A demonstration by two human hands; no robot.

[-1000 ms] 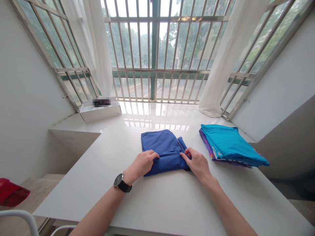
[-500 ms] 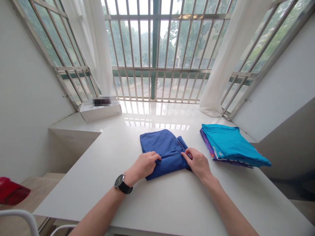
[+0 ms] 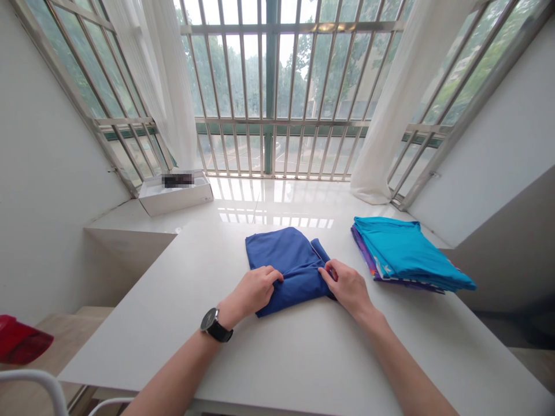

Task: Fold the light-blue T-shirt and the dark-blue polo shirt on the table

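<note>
A dark blue folded garment (image 3: 281,251) lies on the white table (image 3: 182,300) in front of me, with a narrow strip standing out at its upper right. My left hand (image 3: 255,289), a black watch on its wrist, is closed on the cloth near the left of its front part. At the right edge, my right hand (image 3: 347,284) pinches the fabric between thumb and fingers. Creases run across the cloth from one hand to the other. My fingers and the folds hide parts of the edge.
To the right sits a stack of folded clothes (image 3: 403,251), bright turquoise on top and purple beneath. An open white box (image 3: 176,199) with a blurred dark item stands on the sill at the back left. Barred windows and white curtains rise behind. Something red (image 3: 23,340) shows at lower left.
Both hands keep their hold on the blue garment in nearly the same place. The whole view has shifted very slightly; nothing else visibly differs.
</note>
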